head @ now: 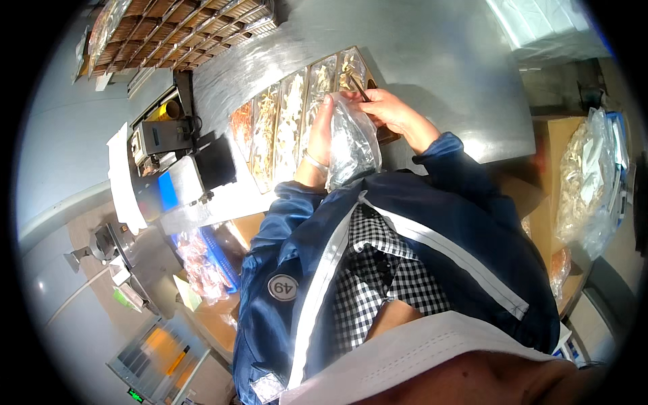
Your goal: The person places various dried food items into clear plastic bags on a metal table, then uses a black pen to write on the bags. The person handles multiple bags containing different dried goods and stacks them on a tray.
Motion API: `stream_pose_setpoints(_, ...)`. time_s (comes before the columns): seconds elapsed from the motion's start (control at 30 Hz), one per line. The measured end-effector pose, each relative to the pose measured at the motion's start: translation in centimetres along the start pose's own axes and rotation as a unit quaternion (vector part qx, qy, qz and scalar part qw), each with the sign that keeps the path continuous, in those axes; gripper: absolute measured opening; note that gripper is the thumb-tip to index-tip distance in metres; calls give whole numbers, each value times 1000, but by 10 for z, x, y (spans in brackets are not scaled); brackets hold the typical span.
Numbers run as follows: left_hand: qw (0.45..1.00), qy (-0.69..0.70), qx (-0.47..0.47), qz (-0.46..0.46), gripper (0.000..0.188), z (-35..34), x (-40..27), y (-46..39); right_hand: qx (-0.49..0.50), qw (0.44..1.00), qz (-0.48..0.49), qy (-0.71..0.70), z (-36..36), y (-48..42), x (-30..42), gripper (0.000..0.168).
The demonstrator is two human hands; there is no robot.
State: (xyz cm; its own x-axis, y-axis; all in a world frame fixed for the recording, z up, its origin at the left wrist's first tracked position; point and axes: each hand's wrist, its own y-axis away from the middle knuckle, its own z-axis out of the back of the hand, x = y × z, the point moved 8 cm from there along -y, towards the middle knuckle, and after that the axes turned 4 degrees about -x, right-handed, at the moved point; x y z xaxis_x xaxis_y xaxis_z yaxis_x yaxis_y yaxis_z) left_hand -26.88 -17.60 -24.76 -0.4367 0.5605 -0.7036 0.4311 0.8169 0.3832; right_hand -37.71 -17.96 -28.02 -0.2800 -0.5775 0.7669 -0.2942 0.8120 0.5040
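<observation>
My left hand [320, 136], with a pale band at the wrist, grips the left side of a clear plastic bag [353, 142]. The bag hangs in front of my jacket and looks crumpled; its contents are hard to make out. Between the fingers of my right hand [387, 110] is a thin dark tool [360, 89], perhaps tweezers, its tip towards the tray. Those fingers also meet the bag's upper edge. Under and beyond both hands lies a divided tray [277, 136]. Its long compartments hold small loose pieces, orange at the left and gold to whitish further right.
A metal worktop [435, 50] carries a stack of brown compartmented trays [187, 35] at upper left. A grey boxy device [164, 137], a yellow roll [169, 110] and white paper [123, 179] sit at left. Filled clear bags [582, 177] lie by a cardboard box [549, 202] at right.
</observation>
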Motion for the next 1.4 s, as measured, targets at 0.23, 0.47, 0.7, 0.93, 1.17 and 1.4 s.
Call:
stream_pose_setpoints(0.23, 998, 31, -53, 25, 58, 11, -2, -2, -77, 995, 42, -38, -4, 1, -24, 24)
stream_pose_setpoints(0.47, 992, 52, -113, 20, 49, 47, 3, -1, -122, 927, 283, 214, -15, 24, 14, 19)
stream_pose_setpoints(0.7, 987, -16, -157, 5, 56, 57, 2, -5, -204, 922, 272, 186, -18, 28, 1, 11)
stream_pose_setpoints(0.93, 984, -77, -160, -17, 61, 54, -14, -12, -145, 966, 192, 97, -12, 11, -25, 20)
stream_pose_setpoints(1.17, 963, -39, -253, -87, 69, 96, -46, -52, -195, 867, 338, 308, 5, 52, 19, 32)
stream_pose_setpoints(1.4, 972, 28, -225, -54, 83, 76, -35, -67, -247, 821, 394, 332, 11, 86, 20, 19)
